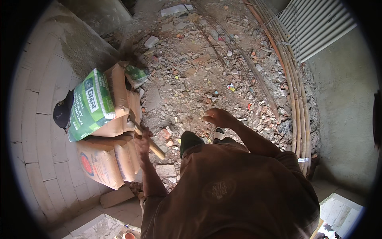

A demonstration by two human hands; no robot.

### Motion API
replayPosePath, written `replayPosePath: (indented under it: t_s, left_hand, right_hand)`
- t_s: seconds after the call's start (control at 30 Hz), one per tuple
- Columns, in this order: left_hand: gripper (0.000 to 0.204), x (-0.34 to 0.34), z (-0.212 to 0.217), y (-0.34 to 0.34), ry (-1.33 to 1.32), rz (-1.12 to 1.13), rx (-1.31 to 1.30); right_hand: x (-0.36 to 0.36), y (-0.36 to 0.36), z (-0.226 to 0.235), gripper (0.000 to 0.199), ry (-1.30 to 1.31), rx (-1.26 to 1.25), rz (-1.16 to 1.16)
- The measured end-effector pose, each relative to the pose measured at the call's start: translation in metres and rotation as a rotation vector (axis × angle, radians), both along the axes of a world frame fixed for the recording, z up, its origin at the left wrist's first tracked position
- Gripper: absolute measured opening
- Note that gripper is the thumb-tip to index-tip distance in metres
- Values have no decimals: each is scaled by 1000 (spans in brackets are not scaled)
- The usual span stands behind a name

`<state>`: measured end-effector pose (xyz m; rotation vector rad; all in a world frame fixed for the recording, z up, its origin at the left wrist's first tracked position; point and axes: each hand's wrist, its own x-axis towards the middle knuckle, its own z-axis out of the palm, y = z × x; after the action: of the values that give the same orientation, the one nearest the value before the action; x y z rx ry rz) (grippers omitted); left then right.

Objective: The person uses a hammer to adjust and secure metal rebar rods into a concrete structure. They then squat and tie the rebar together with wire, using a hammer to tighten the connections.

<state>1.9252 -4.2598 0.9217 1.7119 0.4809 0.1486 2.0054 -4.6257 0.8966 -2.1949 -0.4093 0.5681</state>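
Note:
My left hand [143,139] is closed round the wooden handle of a hammer [157,151], beside the stacked sacks. The handle slants down to the right, and its head end lies close against the brown paper sacks, partly lost among them. My right hand [219,118] is out in front of my body above the rubble, its fingers curled together in a pinch. Whatever they may hold is too small to make out. A green and white sack [90,104] lies on top of the brown sacks [97,161], with a dark cap [63,110] beside it against the wall.
Broken brick and stone rubble [187,85] covers the ground ahead. Long bamboo poles [296,107] and thin rods run along the right, near a corrugated sheet [314,26]. A pale block wall [41,119] stands on the left, a grey plastered wall [342,99] on the right.

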Motion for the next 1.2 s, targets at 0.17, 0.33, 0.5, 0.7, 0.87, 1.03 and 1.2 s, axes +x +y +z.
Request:
replayPosePath:
  t_s: [0.17,0.33,0.5,0.7,0.87,1.03,1.2]
  left_hand:
    - [17,45,-85,23,319,168,-49]
    - [29,74,-187,-10,855,-48,114]
    - [55,173,-313,46,916,-721,895]
    - [37,472,-229,17,732,-521,1022]
    - [37,602,-209,-55,479,-342,927]
    - [33,643,-340,-114,132,-522,1075]
    - [34,696,-444,-148,-35,-555,1098]
  right_hand:
    - [112,-110,-57,44,85,-54,-396]
    - [181,-166,-142,47,192,-98,-676]
    - [253,-184,-221,55,460,-161,-858]
    - [326,-195,-328,50,517,-478,-704]
    - [489,-183,-354,50,542,-388,-780]
    - [633,-183,-509,42,394,-404,-705]
    - [754,-190,-682,58,429,-468,-687]
